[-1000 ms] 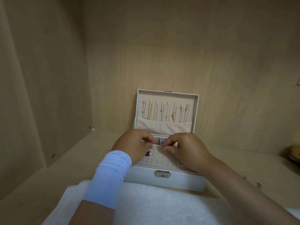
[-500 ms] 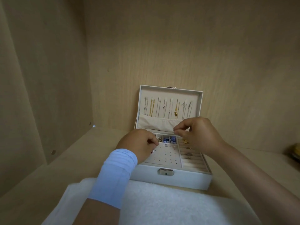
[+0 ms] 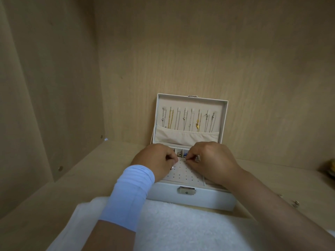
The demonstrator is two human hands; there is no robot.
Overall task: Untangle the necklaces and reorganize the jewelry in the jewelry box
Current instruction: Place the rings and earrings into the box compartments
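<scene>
Head view, nearest first: a white towel (image 3: 181, 225) lies on the wooden shelf (image 3: 72, 187), its far edge touching the front of the jewelry box (image 3: 208, 200). A pale blue band (image 3: 128, 192) wraps the left forearm.

Both hands are over the open box, above the far edge of its dotted earring panel (image 3: 183, 173). The left hand (image 3: 155, 160) has its fingers curled under; whether its grip holds anything I cannot tell. The right hand (image 3: 212, 160) has its grip closed in a pinch, thumb and fingertips (image 3: 190, 158) meeting on a tiny piece (image 3: 186, 159) too small to identify. One shiny stud (image 3: 174, 167) sits in the panel just beside the left hand. A metal clasp (image 3: 186, 190) is on the box's front wall.

Behind the hands, small compartments (image 3: 179, 153) hold bits of jewelry, one of them blue. The lid (image 3: 224, 115) stands upright, with the necklaces (image 3: 188, 120) hanging side by side in separate straight lines, their lower ends tucked into a cloth pocket (image 3: 186, 137).

A few small metal pieces (image 3: 296, 203) lie on the shelf to the right of the box.
</scene>
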